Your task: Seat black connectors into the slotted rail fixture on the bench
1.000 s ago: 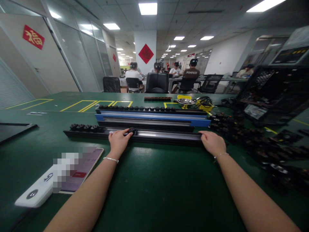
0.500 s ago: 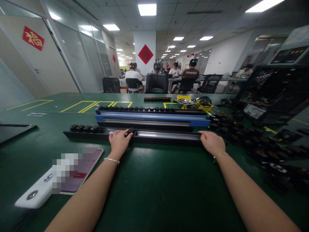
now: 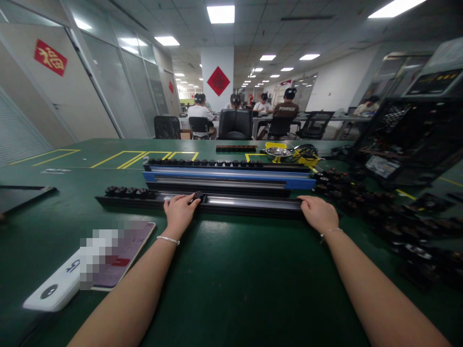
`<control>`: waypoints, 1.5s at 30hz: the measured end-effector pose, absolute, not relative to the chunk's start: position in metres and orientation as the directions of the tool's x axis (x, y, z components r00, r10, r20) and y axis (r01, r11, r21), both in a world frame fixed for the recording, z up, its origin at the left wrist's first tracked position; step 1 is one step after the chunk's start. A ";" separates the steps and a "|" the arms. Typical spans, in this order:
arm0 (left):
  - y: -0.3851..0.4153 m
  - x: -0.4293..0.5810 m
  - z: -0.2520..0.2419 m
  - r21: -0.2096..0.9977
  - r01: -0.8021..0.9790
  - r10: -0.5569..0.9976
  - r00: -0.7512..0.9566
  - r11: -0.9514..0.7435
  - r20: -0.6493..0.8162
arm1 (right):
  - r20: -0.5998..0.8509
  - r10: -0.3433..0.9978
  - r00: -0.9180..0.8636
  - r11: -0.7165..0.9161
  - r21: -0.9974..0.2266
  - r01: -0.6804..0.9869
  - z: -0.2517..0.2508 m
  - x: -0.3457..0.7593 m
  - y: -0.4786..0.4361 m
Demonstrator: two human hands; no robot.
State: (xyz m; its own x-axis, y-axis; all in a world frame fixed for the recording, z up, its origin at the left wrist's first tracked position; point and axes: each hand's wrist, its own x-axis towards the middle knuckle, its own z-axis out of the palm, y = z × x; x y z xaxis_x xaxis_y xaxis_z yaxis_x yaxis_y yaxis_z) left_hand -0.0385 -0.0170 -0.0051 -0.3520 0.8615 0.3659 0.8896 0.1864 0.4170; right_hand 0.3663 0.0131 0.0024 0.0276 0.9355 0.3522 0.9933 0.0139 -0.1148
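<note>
A long black rail [image 3: 249, 202] with a shiny channel lies across the table before me. Several small black round-topped parts [image 3: 125, 192] sit in a row at its left end. My left hand [image 3: 179, 212] is closed, thumb and fingers pinching another small black part [image 3: 198, 196] on the rail, left of its middle. My right hand [image 3: 320, 214] is closed round the rail's right end, thumb and fingertips at its edge. Directly behind lies a blue rail [image 3: 300, 184], and behind that another rail holds a row of black parts [image 3: 202, 163].
A heap of black parts [image 3: 390, 221] covers the table's right side, beside a large black rack [image 3: 408, 140]. At the back stand a metal bowl [image 3: 278, 152] and yellow tray [image 3: 275, 145]. A phone-like slab [image 3: 133, 250] and white device [image 3: 50, 291] lie front left. People sit beyond the table.
</note>
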 end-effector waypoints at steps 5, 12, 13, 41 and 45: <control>-0.016 -0.037 -0.008 0.409 0.899 0.875 -0.317 0.154 0.366 | 0.341 0.940 0.026 0.011 -0.107 0.994 0.004 0.366 0.013; -0.015 -0.038 -0.009 0.401 0.905 0.885 -0.299 0.144 0.357 | 0.345 0.938 0.023 0.016 -0.109 0.994 0.002 0.367 0.014; -0.015 -0.038 -0.009 0.400 0.906 0.886 -0.294 0.140 0.357 | 0.343 0.939 0.023 0.016 -0.111 0.994 0.002 0.367 0.014; -0.018 -0.035 -0.004 0.358 0.927 0.913 -0.239 0.113 0.331 | 0.346 0.938 0.021 0.018 -0.108 0.994 0.002 0.368 0.014; -0.018 -0.035 -0.003 0.347 0.930 0.919 -0.235 0.118 0.316 | 0.354 0.935 0.019 0.020 -0.108 0.994 0.002 0.368 0.014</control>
